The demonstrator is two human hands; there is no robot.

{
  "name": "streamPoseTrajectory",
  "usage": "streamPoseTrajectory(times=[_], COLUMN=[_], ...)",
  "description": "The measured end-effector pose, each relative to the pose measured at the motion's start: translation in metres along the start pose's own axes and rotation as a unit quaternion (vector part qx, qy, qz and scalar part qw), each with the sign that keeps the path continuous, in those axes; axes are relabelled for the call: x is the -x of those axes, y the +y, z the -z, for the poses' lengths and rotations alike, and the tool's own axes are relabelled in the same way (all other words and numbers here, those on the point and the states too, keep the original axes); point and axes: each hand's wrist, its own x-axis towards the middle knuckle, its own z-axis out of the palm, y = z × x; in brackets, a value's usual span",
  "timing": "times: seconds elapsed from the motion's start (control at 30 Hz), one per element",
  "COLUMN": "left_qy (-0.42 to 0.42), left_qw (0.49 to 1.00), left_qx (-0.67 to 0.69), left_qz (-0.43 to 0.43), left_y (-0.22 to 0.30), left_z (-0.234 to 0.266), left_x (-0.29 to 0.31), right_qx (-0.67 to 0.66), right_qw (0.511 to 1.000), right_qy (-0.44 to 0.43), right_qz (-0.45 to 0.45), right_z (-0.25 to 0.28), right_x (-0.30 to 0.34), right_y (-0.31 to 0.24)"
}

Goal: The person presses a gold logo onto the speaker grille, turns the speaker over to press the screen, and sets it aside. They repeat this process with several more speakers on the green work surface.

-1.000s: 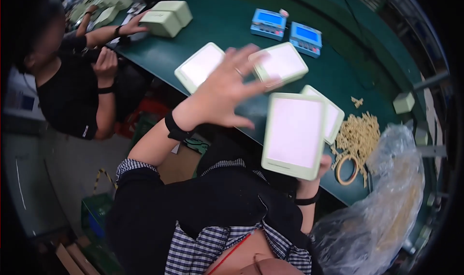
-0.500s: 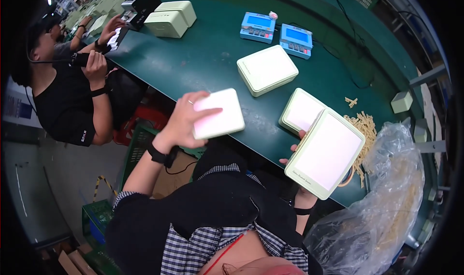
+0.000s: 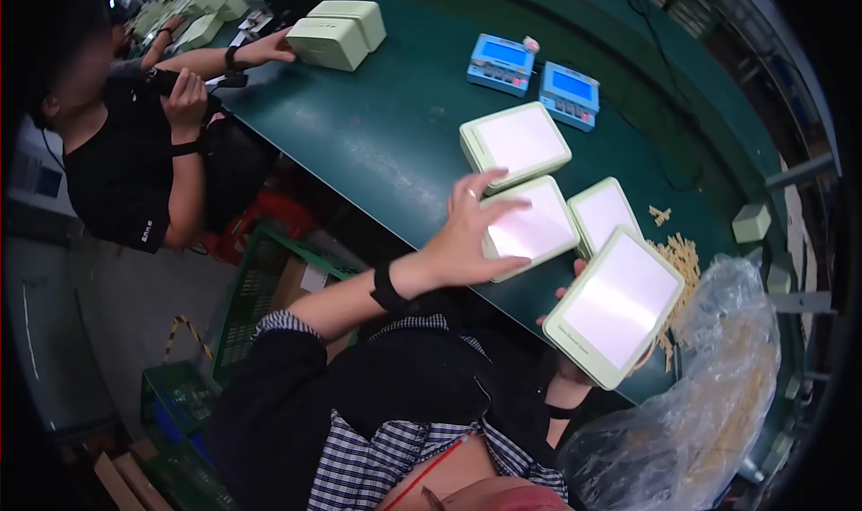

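My left hand (image 3: 467,237) spans a pale green box-shaped device (image 3: 543,228) with a glossy white face, fingers over its far edge and thumb along its near side. The device is at the table's front edge; whether it rests on the table cannot be told. My right hand (image 3: 576,369) grips a second such device (image 3: 615,309) from beneath, fingertips curled at its left edge and its white face up. Partly hidden behind them lies a third device (image 3: 608,210). Beyond my left hand sits another, thicker-looking device (image 3: 521,143).
Two blue meters (image 3: 501,62) with screens stand farther back on the green table (image 3: 386,152). At right lie tan twist ties (image 3: 680,259) and a clear plastic bag (image 3: 709,367). A co-worker's hand (image 3: 267,50) touches pale boxes (image 3: 337,39). Green crates (image 3: 247,318) stand below left.
My left hand has carried its device rightward, beside the others. My right hand's device has shifted slightly in view. The co-worker's hand has reached to the pale boxes.
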Motion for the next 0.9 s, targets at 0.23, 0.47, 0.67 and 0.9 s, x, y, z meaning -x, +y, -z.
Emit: streamPoseTrajectory(times=[0.23,0.47,0.67,0.9], left_qy=[0.224,0.139,0.141,0.307], left_qw=[0.905,0.827,0.839,0.805], left_qx=[-0.297,-0.494,-0.461,-0.314], left_qz=[0.206,0.228,0.251,0.400], left_y=[-0.198,-0.277,-0.269,-0.261], left_z=[0.087,0.144,0.143,0.144], left_x=[-0.132,-0.174,-0.158,-0.108], right_qx=[-0.206,-0.085,-0.003,-0.154], right_qw=[0.964,0.986,0.973,0.962], right_qy=[-0.167,-0.146,-0.230,-0.226], right_qz=[-0.026,-0.005,0.021,-0.003], right_z=[0.029,0.030,0.047,0.016], right_x=[-0.006,-0.013,-0.026,-0.024], right_y=[0.012,0.011,0.010,0.015])
